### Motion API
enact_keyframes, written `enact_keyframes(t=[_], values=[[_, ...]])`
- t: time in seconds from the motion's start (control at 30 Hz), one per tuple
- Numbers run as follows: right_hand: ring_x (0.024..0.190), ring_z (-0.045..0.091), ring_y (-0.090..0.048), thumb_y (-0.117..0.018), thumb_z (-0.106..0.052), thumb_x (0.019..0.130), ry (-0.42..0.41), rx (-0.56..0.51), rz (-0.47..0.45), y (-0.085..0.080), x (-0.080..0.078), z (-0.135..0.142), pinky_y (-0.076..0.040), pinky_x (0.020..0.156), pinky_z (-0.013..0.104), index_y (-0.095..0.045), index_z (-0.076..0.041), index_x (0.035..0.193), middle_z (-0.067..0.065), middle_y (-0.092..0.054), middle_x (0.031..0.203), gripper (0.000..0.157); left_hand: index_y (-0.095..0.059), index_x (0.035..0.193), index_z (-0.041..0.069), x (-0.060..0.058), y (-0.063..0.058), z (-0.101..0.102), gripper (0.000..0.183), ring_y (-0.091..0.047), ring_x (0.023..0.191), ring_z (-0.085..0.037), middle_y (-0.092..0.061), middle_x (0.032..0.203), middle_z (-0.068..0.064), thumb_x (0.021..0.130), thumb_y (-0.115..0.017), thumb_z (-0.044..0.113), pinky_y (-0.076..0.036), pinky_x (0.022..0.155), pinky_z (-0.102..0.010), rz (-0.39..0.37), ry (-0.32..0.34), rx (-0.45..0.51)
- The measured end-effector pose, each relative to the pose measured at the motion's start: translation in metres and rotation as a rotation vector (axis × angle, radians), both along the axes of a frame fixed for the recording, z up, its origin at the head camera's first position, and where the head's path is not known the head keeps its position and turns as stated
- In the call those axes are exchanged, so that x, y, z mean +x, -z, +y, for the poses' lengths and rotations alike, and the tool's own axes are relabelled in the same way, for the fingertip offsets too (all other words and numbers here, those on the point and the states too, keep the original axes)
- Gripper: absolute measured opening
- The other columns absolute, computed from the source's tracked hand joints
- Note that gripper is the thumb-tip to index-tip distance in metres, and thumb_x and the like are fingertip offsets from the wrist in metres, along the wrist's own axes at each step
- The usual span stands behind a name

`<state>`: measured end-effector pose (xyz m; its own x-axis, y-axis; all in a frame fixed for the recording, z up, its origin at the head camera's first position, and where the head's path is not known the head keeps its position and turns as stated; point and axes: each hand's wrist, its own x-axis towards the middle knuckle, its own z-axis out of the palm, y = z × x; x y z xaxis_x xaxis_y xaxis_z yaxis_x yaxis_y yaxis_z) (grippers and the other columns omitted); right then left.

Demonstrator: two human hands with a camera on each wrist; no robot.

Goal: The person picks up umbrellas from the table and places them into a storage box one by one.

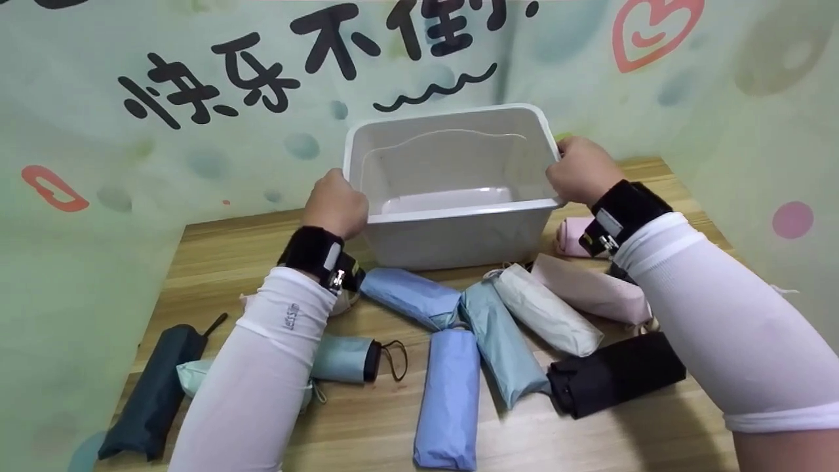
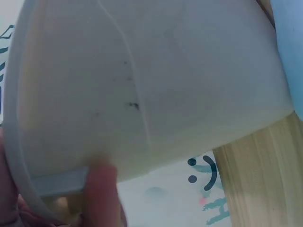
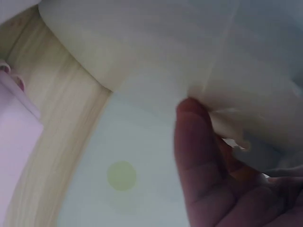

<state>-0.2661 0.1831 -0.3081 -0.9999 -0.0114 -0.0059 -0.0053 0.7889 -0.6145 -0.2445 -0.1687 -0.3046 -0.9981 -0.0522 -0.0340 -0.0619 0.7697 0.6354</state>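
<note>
A light grey plastic bin (image 1: 459,239) is at the back of the wooden table, its open top facing me and no objects visible inside. My left hand (image 1: 335,204) grips its left rim, and my right hand (image 1: 583,172) holds the right rim. In the left wrist view, a blurred finger (image 2: 102,194) curls under the lip beside the bin's marked wall (image 2: 199,85). The right wrist view shows a finger (image 3: 191,137) against the opposite wall. Just in front of the bin lies a blue folded umbrella (image 1: 409,295).
More folded umbrellas spread across the table: blue (image 1: 447,400), teal (image 1: 505,344), white (image 1: 547,311), dusty pink (image 1: 593,288), black (image 1: 619,373), dark green (image 1: 157,393) and pale green (image 1: 344,358). A pink one (image 1: 573,236) sits right of the bin. Behind hangs a printed backdrop (image 1: 249,157).
</note>
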Motion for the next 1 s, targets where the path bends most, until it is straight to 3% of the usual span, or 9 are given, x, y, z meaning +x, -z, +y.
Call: enact_keyframes(t=[0.17,0.33,0.47,0.67,0.73,0.9,1.0], values=[[0.084,0.032,-0.061,-0.046,-0.003,0.085,-0.033,0.088,-0.025,-0.001,-0.009,-0.008,-0.053,0.06,0.031,-0.057,0.013,0.123,0.023,-0.063,0.107,0.043,-0.039,0.149,-0.009,-0.007,0.005,-0.003,0.054,-0.058,0.127,-0.038,-0.057,0.14,-0.028,0.099,-0.043,0.01,-0.047,0.112,-0.051,0.001,0.006,-0.046],[0.105,0.041,-0.059,-0.041,-0.005,0.09,-0.051,0.144,-0.062,0.002,-0.017,-0.013,-0.055,0.084,0.046,-0.043,0.014,0.142,0.031,-0.059,0.124,0.055,-0.016,0.163,-0.003,-0.009,0.012,-0.005,0.066,-0.05,0.14,-0.039,-0.048,0.152,-0.028,0.103,-0.038,0.012,-0.039,0.121,-0.052,-0.041,0.063,0.016],[0.109,0.043,-0.058,-0.04,-0.005,0.093,-0.045,0.175,-0.084,0.002,-0.02,-0.01,-0.054,0.084,0.047,-0.038,0.011,0.147,0.032,-0.057,0.129,0.056,-0.005,0.166,-0.001,-0.008,0.015,-0.003,0.074,-0.049,0.143,-0.042,-0.047,0.156,-0.029,0.103,-0.039,0.012,-0.037,0.122,-0.055,-0.035,0.085,0.027],[0.11,0.042,-0.057,-0.042,-0.006,0.095,-0.033,0.158,-0.095,0.003,-0.021,-0.009,-0.052,0.09,0.05,-0.039,0.011,0.146,0.031,-0.056,0.13,0.053,-0.01,0.165,-0.002,-0.006,0.019,-0.001,0.072,-0.052,0.14,-0.043,-0.05,0.152,-0.03,0.102,-0.043,0.012,-0.04,0.12,-0.055,-0.019,0.091,0.035],[0.109,0.042,-0.058,-0.042,-0.005,0.095,-0.036,0.157,-0.099,0.004,-0.021,-0.01,-0.056,0.084,0.047,-0.038,0.011,0.145,0.031,-0.056,0.129,0.052,-0.008,0.165,-0.003,-0.005,0.019,-0.002,0.073,-0.052,0.139,-0.042,-0.05,0.152,-0.03,0.102,-0.044,0.012,-0.04,0.119,-0.055,-0.026,0.095,0.031],[0.1,0.042,-0.061,-0.042,-0.005,0.095,-0.03,0.156,-0.124,0.003,-0.022,-0.009,-0.058,0.053,0.038,-0.036,0.013,0.142,0.031,-0.055,0.123,0.051,-0.008,0.165,-0.004,-0.006,0.017,-0.004,0.074,-0.053,0.137,-0.04,-0.05,0.151,-0.028,0.102,-0.042,0.014,-0.041,0.119,-0.054,-0.038,0.119,0.027],[0.097,0.041,-0.061,-0.042,-0.007,0.095,-0.018,0.187,-0.124,0.0,-0.022,-0.009,-0.057,0.056,0.04,-0.035,0.014,0.142,0.031,-0.056,0.122,0.052,-0.011,0.164,-0.002,-0.009,0.015,-0.005,0.072,-0.052,0.138,-0.039,-0.049,0.152,-0.026,0.101,-0.042,0.014,-0.04,0.119,-0.054,-0.039,0.14,0.043]])
